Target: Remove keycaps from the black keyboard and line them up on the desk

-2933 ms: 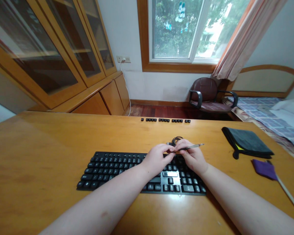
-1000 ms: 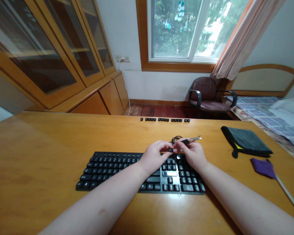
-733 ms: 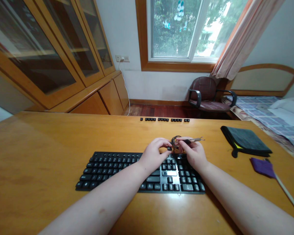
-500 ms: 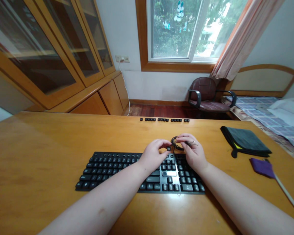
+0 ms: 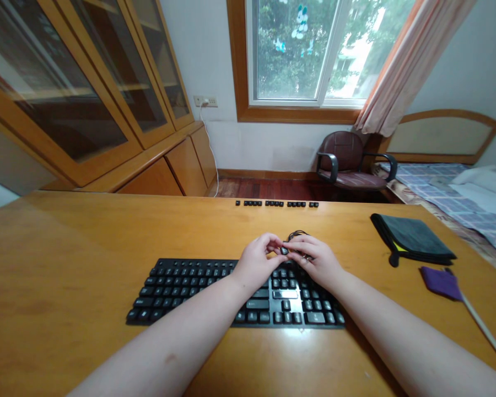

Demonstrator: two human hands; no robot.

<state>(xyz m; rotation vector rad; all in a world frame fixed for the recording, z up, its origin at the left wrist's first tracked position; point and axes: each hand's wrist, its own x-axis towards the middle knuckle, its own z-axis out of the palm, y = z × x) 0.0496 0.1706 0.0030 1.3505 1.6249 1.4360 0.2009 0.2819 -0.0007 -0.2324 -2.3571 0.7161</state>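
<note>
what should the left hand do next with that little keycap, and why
Probably carry the keycap pinched in the left hand to the row of loose keycaps beyond the keyboard: it is held above the keys, and others lie there.

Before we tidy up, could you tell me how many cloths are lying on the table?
2: a dark folded cloth near the right edge, and a purple cloth just nearer. None appears hidden.
</note>
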